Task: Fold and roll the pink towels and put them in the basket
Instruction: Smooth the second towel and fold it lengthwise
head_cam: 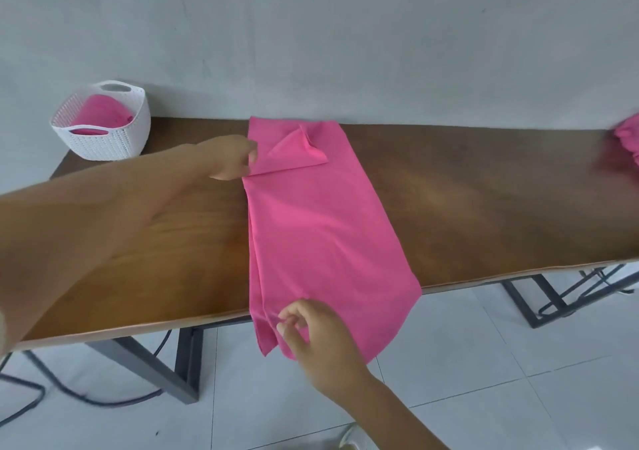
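Left hand and right hand pinch the spread towel on the wooden worktop; second towel in one basket, third towel far right, grey wall.

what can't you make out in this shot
All in the head view:
How many towels the basket holds: its wall hides most of the pink inside.
What the pink pile at far right is: blurred, cut by the frame edge.
The pink towel's near hem: the right hand covers part.
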The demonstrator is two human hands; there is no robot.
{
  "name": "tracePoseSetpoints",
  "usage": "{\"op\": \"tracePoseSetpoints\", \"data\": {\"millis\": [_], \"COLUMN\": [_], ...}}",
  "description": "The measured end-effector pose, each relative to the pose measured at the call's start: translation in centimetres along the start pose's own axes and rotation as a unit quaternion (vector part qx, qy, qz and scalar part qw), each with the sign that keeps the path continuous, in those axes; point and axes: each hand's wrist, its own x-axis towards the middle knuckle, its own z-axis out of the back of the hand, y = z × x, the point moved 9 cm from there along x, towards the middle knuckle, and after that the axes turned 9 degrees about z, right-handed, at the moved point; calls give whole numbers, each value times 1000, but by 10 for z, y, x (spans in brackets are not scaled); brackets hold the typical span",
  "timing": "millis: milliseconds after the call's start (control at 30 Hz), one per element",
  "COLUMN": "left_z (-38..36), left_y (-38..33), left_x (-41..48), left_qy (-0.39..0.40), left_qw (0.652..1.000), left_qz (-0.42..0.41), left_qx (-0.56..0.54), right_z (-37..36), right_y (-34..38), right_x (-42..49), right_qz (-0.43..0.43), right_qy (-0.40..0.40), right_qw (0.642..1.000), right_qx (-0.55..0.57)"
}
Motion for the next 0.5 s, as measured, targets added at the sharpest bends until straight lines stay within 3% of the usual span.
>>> {"op": "tracePoseSetpoints", "data": {"millis": [500], "left_z": [-98], "left_y": [-53], "left_x": [-64], "left_qy": [36], "left_qw": [992], "left_qz": [6], "left_qx": [-124], "right_z": [47], "right_y": [-41], "right_x": [-1], "right_qz": [-32], "right_qy": [-18], "right_qw": [998], "right_qx": [-48]}}
